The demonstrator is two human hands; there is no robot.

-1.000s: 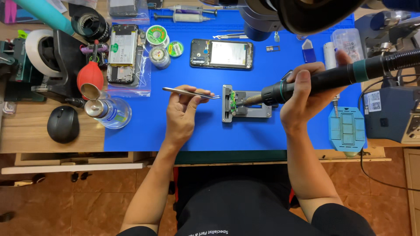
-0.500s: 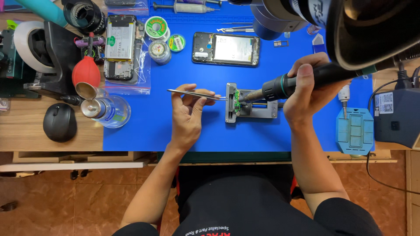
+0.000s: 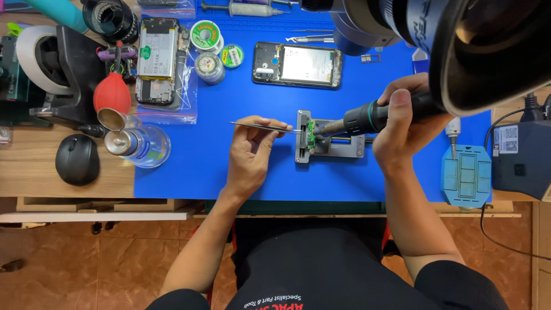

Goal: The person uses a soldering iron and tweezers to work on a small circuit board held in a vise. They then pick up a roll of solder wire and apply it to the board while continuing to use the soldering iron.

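At the centre of the blue mat [image 3: 229, 172], the left hand [image 3: 249, 152] pinches a pair of slim metal tweezers [image 3: 261, 127], grip narrow, thumb and fingers closed on the shaft; the tips reach to the small green circuit board [image 3: 310, 134]. Right hand [image 3: 404, 123] is wrapped shut around the handle of a soldering iron [image 3: 367, 117], tip angled down onto the same board. The board sits clamped upright-on-edge in a grey metal holder [image 3: 330, 146], which rests on the mat between the two hands.

Progress, as judged: board is mounted and both tools are at it, so work on the joint looks under way. Whether any joint is finished cannot be told; the board is too small to read. The opened phone [image 3: 298, 64] lies face-open above the holder, not reassembled.

Count, outward: one holder, one board, one tweezers in hand, one iron. One opened phone on the mat, a second stripped phone [image 3: 156, 57] on a clear bag at upper left. Three solder spools [image 3: 208, 49] beside it. One red bulb blower [image 3: 112, 92], one glass dispenser bottle [image 3: 138, 144], one black mouse [image 3: 76, 159] on the wooden tabletop [image 3: 34, 186], one syringe [image 3: 247, 8] at the mat's far edge, one light-blue tray [image 3: 466, 175] at right. A microscope head [image 3: 459, 40] overhangs the upper right.
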